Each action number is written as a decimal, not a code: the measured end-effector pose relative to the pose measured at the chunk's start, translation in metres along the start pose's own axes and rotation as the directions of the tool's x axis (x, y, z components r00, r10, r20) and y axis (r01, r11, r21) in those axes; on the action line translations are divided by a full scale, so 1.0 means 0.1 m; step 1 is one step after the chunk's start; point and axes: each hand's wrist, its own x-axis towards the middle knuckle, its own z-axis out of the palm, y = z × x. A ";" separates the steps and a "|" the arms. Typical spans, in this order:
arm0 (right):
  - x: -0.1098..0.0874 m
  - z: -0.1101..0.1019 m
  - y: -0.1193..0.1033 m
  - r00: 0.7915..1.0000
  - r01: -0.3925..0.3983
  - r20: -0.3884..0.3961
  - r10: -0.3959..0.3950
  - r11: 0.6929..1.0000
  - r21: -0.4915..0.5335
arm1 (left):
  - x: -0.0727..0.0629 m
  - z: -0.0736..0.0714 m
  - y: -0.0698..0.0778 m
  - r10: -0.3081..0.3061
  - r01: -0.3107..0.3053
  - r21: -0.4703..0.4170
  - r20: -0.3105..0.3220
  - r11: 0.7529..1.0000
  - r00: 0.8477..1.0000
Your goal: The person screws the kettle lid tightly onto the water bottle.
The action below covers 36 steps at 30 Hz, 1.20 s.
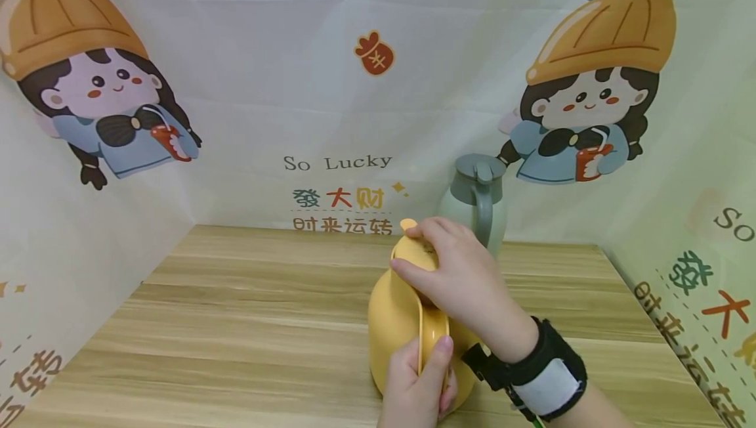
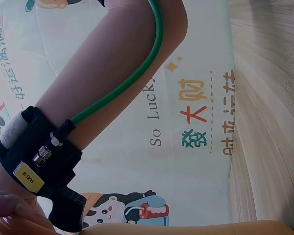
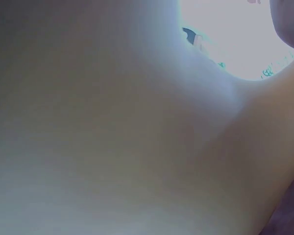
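Observation:
A yellow thermos jug (image 1: 390,323) stands on the wooden table in the head view, its handle facing me. My left hand (image 1: 416,379) grips the handle (image 1: 435,333) low down, thumb lying along it. Over the jug's top, my right hand (image 1: 457,270) holds the yellow lid (image 1: 413,251) between thumb and fingers; its palm hides part of the lid. In the left wrist view, the right forearm (image 2: 108,73) crosses above the jug's body (image 2: 225,229). A blurred close surface fills most of the right wrist view.
A pale green thermos jug (image 1: 480,198) with a grey-green lid stands behind, partly hidden by my right hand. Printed cloth walls (image 1: 266,86) enclose the table (image 1: 236,323) at the back and sides. A black strap (image 1: 555,375) with a green cable (image 2: 122,88) is on my right wrist.

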 end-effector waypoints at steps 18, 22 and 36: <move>0.07 -0.14 0.25 0.937 0.345 -0.002 -0.348 0.927 0.148 | 0.00 0.01 0.00 -0.029 0.029 0.016 -0.024 0.999 0.999; 0.19 -0.23 0.36 0.829 0.522 0.073 -0.554 0.815 0.253 | 0.00 0.01 0.00 -0.022 0.023 0.024 -0.029 0.999 0.999; 0.33 -0.14 0.57 0.769 0.522 0.202 -0.607 0.778 0.348 | 0.00 0.00 0.00 -0.032 0.032 0.019 -0.025 0.999 0.999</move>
